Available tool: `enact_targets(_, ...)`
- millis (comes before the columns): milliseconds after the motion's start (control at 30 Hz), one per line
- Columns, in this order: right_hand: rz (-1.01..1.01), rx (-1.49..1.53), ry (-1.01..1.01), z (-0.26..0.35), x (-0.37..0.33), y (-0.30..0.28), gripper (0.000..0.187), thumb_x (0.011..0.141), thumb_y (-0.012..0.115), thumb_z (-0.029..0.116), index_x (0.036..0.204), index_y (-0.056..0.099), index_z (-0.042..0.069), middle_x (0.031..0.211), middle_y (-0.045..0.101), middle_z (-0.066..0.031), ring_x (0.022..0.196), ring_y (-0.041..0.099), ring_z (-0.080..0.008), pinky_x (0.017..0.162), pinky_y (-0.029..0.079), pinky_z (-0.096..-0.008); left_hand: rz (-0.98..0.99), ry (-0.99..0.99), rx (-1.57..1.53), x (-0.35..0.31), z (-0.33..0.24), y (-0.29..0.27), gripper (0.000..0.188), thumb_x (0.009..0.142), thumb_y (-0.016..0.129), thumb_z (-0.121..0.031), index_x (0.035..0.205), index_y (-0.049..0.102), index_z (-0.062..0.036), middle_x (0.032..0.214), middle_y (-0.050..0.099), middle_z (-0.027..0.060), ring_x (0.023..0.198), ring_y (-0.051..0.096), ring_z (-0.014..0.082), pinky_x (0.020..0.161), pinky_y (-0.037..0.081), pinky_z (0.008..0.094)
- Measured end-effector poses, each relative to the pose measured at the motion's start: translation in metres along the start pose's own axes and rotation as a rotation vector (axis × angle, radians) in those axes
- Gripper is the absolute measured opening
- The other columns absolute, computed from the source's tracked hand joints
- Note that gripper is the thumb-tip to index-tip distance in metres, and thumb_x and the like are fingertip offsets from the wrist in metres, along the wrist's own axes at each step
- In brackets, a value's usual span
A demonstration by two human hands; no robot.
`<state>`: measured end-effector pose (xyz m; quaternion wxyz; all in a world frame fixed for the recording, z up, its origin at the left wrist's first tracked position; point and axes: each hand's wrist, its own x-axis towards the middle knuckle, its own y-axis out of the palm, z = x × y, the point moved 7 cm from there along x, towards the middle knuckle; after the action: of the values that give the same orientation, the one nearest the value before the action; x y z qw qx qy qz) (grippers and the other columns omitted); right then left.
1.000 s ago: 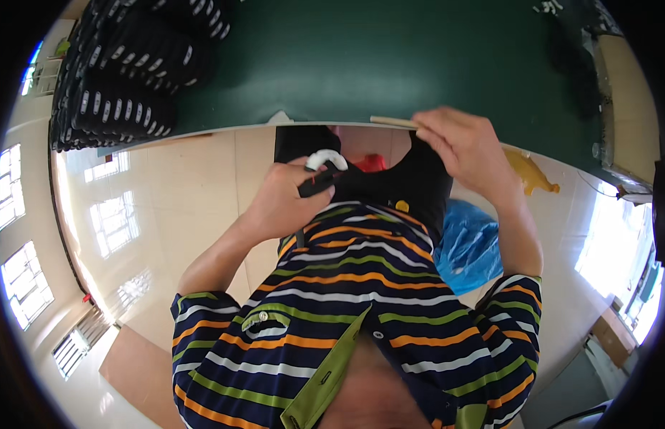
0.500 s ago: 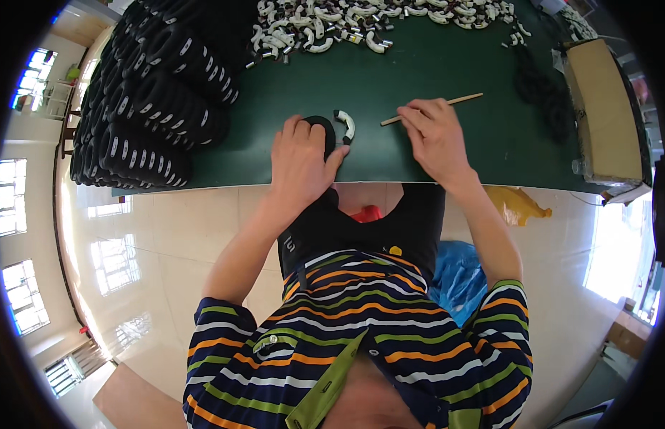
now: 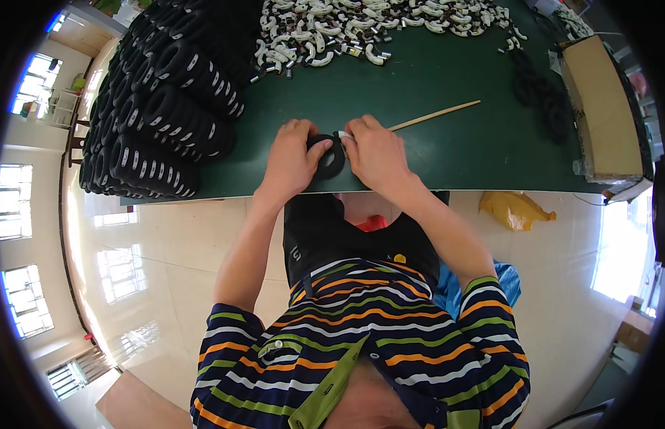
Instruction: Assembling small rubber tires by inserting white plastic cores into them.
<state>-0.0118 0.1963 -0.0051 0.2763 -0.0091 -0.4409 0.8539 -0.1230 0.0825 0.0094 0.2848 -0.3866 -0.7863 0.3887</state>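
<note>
At the table's front edge, my left hand [image 3: 289, 156] is closed on a black foam-like ring [image 3: 334, 163], its thumb pressing on the ring's face. My right hand [image 3: 379, 151] meets it from the right, fingers pinched on a small curved white piece with dark ends [image 3: 342, 134]. That piece sits against the ring's right side; my fingers cover most of it. A thin wooden stick [image 3: 440, 113] lies on the table just beyond my right hand, its left end close behind the knuckles.
Stacked black rings with white labels [image 3: 154, 114] rise at the left of the green table [image 3: 432, 71]. Many curved white pieces [image 3: 318, 32] are heaped along the far side. A cardboard box [image 3: 601, 111] stands at the right edge, with dark rings [image 3: 540, 93] beside it.
My right hand has let go of the wooden stick and moved left to take hold of the curved white piece. The white piece is now against the ring in my left hand.
</note>
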Motion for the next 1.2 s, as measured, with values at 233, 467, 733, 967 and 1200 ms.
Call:
enact_targets(233, 0.033, 0.801, 0.281, -0.023, -0.022, -0.007, 0.016, 0.096, 0.071, 0.010, 0.105, 0.067, -0.003, 0.087, 0.073, -0.0108, 0.076, 0.069, -0.0152, 0.069, 0.054, -0.0281, 0.122, -0.326, -0.857, -0.022, 0.010, 0.025, 0.019, 0.099, 0.069, -0.014, 0.110, 0.063, 0.0015, 0.092, 0.068, 0.0080, 0.079, 0.062, 0.0139, 0.078, 0.049, 0.0278)
enact_targets(467, -0.107, 0.935, 0.252, -0.023, -0.041, -0.018, 0.015, 0.097, 0.072, 0.008, 0.104, 0.069, -0.004, 0.086, 0.071, -0.0025, 0.075, 0.062, -0.0055, 0.066, 0.051, -0.0238, -0.086, -0.295, -1.293, -0.036, -0.003, 0.045, 0.023, 0.103, 0.065, -0.014, 0.120, 0.062, 0.0018, 0.091, 0.065, 0.0031, 0.082, 0.061, 0.0115, 0.079, 0.048, 0.0257)
enact_targets(733, -0.018, 0.630, 0.202, -0.023, -0.045, -0.024, 0.008, 0.094, 0.074, 0.003, 0.098, 0.071, -0.003, 0.079, 0.070, -0.0019, 0.068, 0.060, -0.0041, 0.060, 0.047, -0.0227, -0.112, -0.261, -1.250, -0.042, -0.008, 0.052, 0.021, 0.104, 0.065, -0.014, 0.119, 0.063, 0.0001, 0.092, 0.067, 0.0038, 0.085, 0.061, 0.0101, 0.081, 0.050, 0.0258)
enact_targets(967, 0.000, 0.614, 0.077, -0.009, -0.048, -0.038, 0.011, 0.091, 0.076, 0.003, 0.098, 0.071, -0.003, 0.078, 0.069, -0.0054, 0.067, 0.061, -0.0065, 0.059, 0.047, -0.0247, -0.151, -0.236, -1.255, -0.043, -0.011, 0.051, 0.024, 0.103, 0.068, -0.018, 0.118, 0.063, -0.0002, 0.090, 0.065, 0.0019, 0.083, 0.059, 0.0096, 0.081, 0.049, 0.0255)
enact_targets(1200, -0.035, 0.690, -0.032, -0.007, -0.048, -0.037, 0.012, 0.090, 0.076, 0.004, 0.099, 0.070, -0.002, 0.083, 0.070, -0.0110, 0.068, 0.066, -0.0185, 0.062, 0.052, -0.0306, -0.116, -0.250, -1.269, -0.043, -0.013, 0.050, 0.023, 0.103, 0.068, -0.020, 0.118, 0.064, -0.0021, 0.089, 0.064, 0.0007, 0.082, 0.058, 0.0089, 0.078, 0.049, 0.0249)
